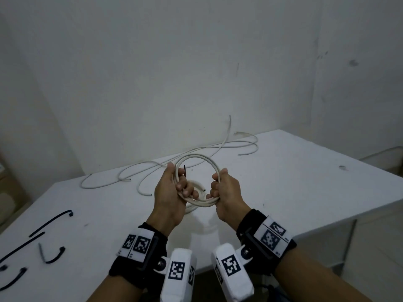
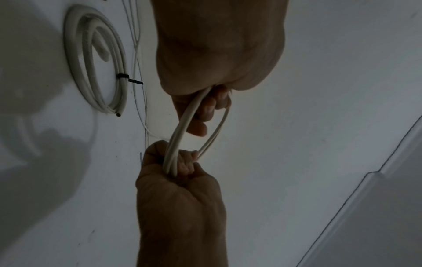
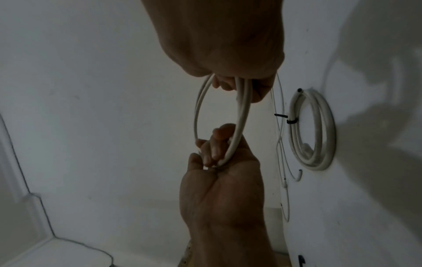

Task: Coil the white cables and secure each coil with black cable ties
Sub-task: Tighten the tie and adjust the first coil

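Above the table I hold a white cable coil (image 1: 197,159) of a few loops between both hands. My left hand (image 1: 183,186) grips its left side with curled fingers, and my right hand (image 1: 214,186) grips its right side. From the left wrist, my left hand (image 2: 205,112) closes on the coil (image 2: 180,133). From the right wrist, my right hand (image 3: 228,84) closes on the coil (image 3: 243,115). Under the hands a finished coil (image 2: 75,54) lies on the table, bound by a black tie (image 2: 123,78). I see no tie on the held coil.
Several loose black cable ties (image 1: 52,221) lie at the table's left front. Uncoiled white cables (image 1: 239,146) sprawl along the back edge by the wall. The table's right edge (image 1: 327,221) runs close to my right wrist.
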A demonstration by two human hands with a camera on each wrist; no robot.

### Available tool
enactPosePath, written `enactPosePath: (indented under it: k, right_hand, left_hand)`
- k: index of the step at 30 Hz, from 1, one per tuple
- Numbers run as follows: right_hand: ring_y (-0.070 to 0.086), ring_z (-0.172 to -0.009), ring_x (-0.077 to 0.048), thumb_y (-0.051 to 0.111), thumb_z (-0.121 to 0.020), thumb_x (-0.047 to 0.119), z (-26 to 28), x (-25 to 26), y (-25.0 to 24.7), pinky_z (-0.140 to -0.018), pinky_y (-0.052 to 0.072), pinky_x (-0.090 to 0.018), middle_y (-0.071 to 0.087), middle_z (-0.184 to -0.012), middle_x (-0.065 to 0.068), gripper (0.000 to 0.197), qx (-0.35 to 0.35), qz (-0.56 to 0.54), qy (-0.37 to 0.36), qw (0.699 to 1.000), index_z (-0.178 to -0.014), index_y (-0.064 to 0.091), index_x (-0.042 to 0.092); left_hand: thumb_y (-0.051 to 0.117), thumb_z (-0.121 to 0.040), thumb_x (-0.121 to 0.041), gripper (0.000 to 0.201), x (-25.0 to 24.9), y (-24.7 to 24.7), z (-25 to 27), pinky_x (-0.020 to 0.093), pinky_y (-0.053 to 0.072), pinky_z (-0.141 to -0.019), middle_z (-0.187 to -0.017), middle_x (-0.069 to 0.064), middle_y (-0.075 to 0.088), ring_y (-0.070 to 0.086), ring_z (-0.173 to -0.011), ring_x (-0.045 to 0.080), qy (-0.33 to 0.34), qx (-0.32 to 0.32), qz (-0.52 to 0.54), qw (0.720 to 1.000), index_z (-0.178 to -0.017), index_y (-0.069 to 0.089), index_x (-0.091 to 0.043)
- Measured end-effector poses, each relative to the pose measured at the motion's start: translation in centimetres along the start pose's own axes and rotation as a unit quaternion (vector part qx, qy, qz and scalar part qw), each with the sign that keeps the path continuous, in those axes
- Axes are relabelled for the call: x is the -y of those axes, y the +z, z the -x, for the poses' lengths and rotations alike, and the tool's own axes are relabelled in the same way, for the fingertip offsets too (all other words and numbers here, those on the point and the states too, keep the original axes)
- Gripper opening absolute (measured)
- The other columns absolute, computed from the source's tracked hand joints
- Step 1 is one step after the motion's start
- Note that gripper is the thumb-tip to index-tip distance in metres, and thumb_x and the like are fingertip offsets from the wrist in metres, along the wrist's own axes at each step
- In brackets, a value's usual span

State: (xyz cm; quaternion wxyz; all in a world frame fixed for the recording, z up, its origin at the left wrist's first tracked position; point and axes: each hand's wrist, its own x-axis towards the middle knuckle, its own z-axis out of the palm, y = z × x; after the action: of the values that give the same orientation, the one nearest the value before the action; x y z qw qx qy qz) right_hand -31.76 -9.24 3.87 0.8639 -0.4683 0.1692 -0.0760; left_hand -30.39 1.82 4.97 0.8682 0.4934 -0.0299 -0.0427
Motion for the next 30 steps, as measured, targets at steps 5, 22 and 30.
enactPosePath:
  k: [5,22,30]
  right_hand:
    - [0.028,-0.036,-0.010,0.029,-0.101,0.031,0.0,0.3,-0.1,-0.046,0.033,-0.026,0.032,-0.051,0.001,0.037,0.031,0.053,-0.010,0.998,-0.081,0.051,0.009]
    - [0.034,-0.040,-0.012,0.038,-0.093,0.057,-1.3,0.9,-1.9,-0.049,0.037,-0.026,0.036,-0.045,0.001,0.061,0.235,-0.027,0.050,0.970,-0.075,0.062,0.004]
    - [0.058,-0.060,-0.017,0.058,-0.092,0.032,-1.7,0.0,-3.0,-0.061,0.050,-0.028,0.061,-0.070,-0.005,0.023,0.197,0.076,-0.026,0.977,-0.099,0.055,0.010]
  left_hand:
    - [0.039,-0.100,-0.039,0.039,0.1,-0.2,0.0,0.030,0.043,-0.046,-0.044,-0.001,0.026,0.029,-0.037,0.015,-0.001,-0.001,-0.096,0.995,-0.073,0.045,-0.011]
    - [0.036,-0.098,-0.028,0.041,0.2,-0.4,0.0,0.017,0.022,-0.034,-0.041,-0.005,0.019,0.019,-0.032,0.010,-0.011,-0.061,-0.021,0.998,-0.059,0.032,-0.018]
    - [0.037,-0.098,-0.031,0.042,-0.3,-1.1,-0.2,0.014,0.017,-0.034,-0.041,-0.005,0.019,0.018,-0.031,0.009,-0.028,-0.039,-0.029,0.998,-0.058,0.032,-0.018]
